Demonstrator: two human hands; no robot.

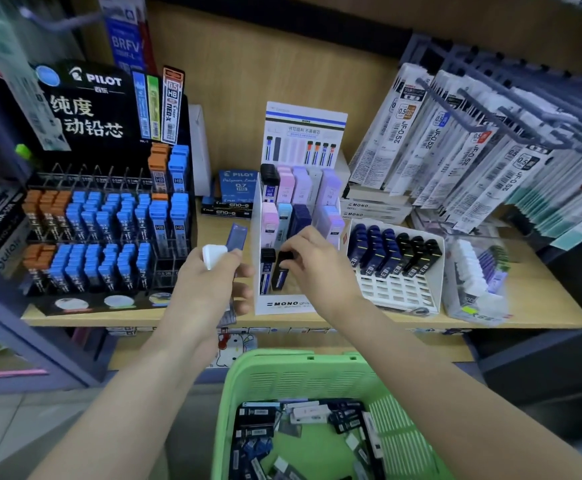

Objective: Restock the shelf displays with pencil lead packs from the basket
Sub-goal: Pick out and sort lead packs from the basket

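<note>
My right hand [312, 259] pinches a black lead pack [281, 271] by its top, the pack standing in the bottom row of the white MONO display [284, 304] beside another black pack [266, 270]. My left hand [209, 284] grips several packs in front of the shelf: a white-capped one [213, 255] and a purple one [235, 236] stick up above the fingers. The green basket [303, 374] below holds several loose black, blue and white lead packs [303, 441]. Pastel packs [300, 185] fill the display's upper rows.
A black PILOT rack [109, 233] with blue and orange packs stands at the left. A white tray of navy and black packs [393, 254] sits to the right, with hanging refill packs [490, 157] behind. PILOT boxes [235, 194] lie at the back of the wooden shelf [525, 306].
</note>
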